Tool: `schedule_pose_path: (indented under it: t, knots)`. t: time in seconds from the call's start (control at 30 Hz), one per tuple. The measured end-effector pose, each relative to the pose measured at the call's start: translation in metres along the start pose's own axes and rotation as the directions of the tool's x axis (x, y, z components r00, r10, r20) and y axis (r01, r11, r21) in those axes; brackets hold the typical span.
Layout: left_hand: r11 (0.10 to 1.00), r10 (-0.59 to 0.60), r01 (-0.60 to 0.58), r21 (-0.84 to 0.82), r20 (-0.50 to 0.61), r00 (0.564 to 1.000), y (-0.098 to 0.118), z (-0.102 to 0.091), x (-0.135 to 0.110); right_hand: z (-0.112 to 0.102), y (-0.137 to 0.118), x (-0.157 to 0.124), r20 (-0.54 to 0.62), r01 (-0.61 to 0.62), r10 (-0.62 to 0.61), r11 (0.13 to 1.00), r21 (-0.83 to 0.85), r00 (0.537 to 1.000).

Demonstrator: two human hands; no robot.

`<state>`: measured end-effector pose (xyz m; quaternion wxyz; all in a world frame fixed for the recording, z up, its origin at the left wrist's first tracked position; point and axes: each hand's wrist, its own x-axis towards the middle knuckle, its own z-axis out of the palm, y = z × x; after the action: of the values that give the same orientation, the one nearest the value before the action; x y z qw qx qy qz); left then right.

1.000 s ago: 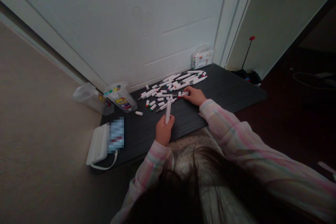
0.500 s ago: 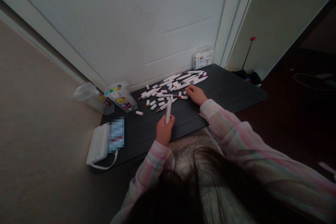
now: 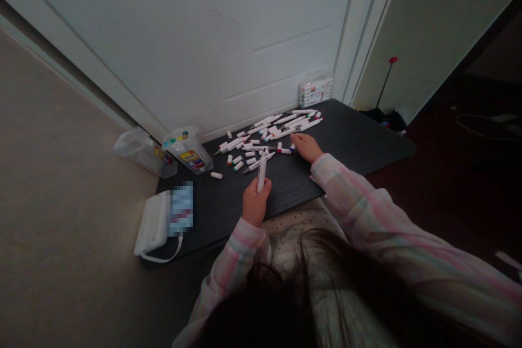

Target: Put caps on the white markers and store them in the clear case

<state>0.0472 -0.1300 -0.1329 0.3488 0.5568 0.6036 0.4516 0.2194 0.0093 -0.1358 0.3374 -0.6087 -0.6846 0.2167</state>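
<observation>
My left hand [image 3: 255, 204] is closed round a white marker [image 3: 261, 173], which stands nearly upright above the near part of the dark table [image 3: 228, 206]. Over the right side of the marker pile, my right hand [image 3: 306, 148] has its fingers pinched on a small white marker cap [image 3: 292, 147] with a blue end. Just left of those fingers lie a red-ended cap [image 3: 279, 147] and another white cap [image 3: 286, 151]. Several white markers [image 3: 289, 129] and loose caps with coloured ends are scattered across the table beyond both hands.
Two clear plastic cases stand at the left, one bare inside [image 3: 136, 152] and one holding some markers [image 3: 185, 149]. A white device with a cable [image 3: 151, 223] lies at the front left. A packed marker case [image 3: 316, 92] leans against the white door [image 3: 277, 22].
My right hand has shifted slightly, and the cap at its fingertips has turned so that its blue end shows. My left hand holds the marker in the same place.
</observation>
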Motion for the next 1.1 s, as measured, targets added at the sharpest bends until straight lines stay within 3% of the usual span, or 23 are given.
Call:
schedule_pose_path:
  t: [0.67,1.1]
  knots:
    - [1.0,0.006,-0.006,0.006,-0.003,1.0,0.0012,0.0004,-0.0006,0.0035,0.0008,-0.0022,-0.16,-0.001,0.001,1.0,-0.001,0.987]
    - [1.0,-0.001,0.001,0.014,-0.003,1.0,0.0029,0.0002,-0.0009,0.0086,0.0073,0.0011,-0.083,0.028,-0.036,0.995,-0.098,0.996]
